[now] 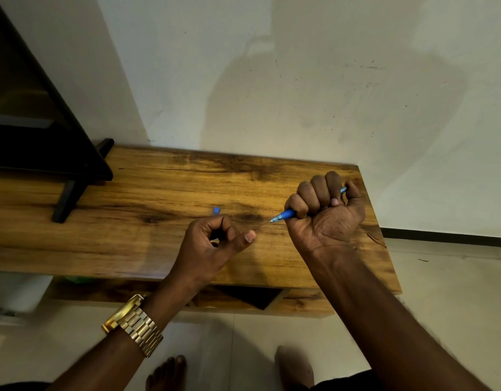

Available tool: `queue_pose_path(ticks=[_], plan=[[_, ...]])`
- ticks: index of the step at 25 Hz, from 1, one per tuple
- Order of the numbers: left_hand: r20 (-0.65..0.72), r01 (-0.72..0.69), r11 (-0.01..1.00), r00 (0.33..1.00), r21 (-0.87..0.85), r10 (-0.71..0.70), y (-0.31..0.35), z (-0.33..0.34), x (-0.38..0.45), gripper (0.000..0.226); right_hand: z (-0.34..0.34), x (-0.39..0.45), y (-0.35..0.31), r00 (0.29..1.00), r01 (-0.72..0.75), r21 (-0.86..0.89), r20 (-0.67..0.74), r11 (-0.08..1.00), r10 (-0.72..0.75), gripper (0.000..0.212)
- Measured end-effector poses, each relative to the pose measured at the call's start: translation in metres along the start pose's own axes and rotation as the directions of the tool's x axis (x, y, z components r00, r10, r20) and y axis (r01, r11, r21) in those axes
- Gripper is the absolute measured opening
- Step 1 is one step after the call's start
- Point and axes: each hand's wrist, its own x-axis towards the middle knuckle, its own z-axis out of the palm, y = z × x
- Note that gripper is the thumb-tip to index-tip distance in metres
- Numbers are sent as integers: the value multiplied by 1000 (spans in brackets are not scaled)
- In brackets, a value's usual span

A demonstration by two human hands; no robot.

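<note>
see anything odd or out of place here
A small blue piece, maybe a pen cap, lies loose on the wooden table beyond the left hand, apart from the blue pen the right hand grips.

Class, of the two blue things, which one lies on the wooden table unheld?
The small blue plastic piece, beyond the left hand; the right hand grips the blue pen.

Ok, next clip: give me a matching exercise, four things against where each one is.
Things:
1 blue pen
2 small blue piece
3 gold watch
4 black stand

Places:
A on the left wrist
B at the far left of the wooden table
C gripped in the right hand
D lying loose on the table beyond the left hand

Pairs: 1-C, 2-D, 3-A, 4-B
</note>
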Motion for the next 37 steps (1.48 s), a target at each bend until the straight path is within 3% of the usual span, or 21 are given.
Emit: queue_pose_path(ticks=[6,11,17,21,24,28,31,32,34,35,36,37], plan=[[-26,28,1000,999,11,-27,3,0,0,38,1,-2,4,1000,8,-62,0,998,-8,41],[-28,40,999,999,9,-39,7,1,0,36,-3,-3,8,1000,-23,-63,-9,998,22,51],[-23,47,999,999,8,-47,11,3,-2,37,-4,-7,18,999,-35,-107,13,994,37,39],[-46,38,997,998,67,-35,11,4,-4,51,-1,-3,22,992,-92,-132,-96,987,80,55],[-116,24,991,993,132,-9,12,3,-4,41,2,3,32,979,-131,-310,-191,942,73,46],[-204,45,982,979,185,-6,11,-3,0,26,-6,4,38,980,-194,-694,-172,693,101,28],[-139,48,953,990,299,-6,10,-16,7,24,-22,8,34,986,-164,-871,-134,463,97,24],[-131,76,939,991,335,-34,8,-24,10,26,-28,11,31,987,-159,-930,-144,331,70,22],[-190,194,880,974,434,-121,1,-46,17,37,-40,18,26,986,-165,-982,-165,-87,-9,20],[-228,249,801,963,544,-144,-5,-57,20,46,-47,19,26,986,-164,-947,-157,-276,-46,21],[-244,291,682,955,671,-167,-11,-66,19,60,-54,19,26,988,-153,-908,-135,-390,-73,25],[-238,308,560,951,769,-196,-18,-74,16,75,-60,18,28,990,-140,-894,-113,-426,-90,29]])
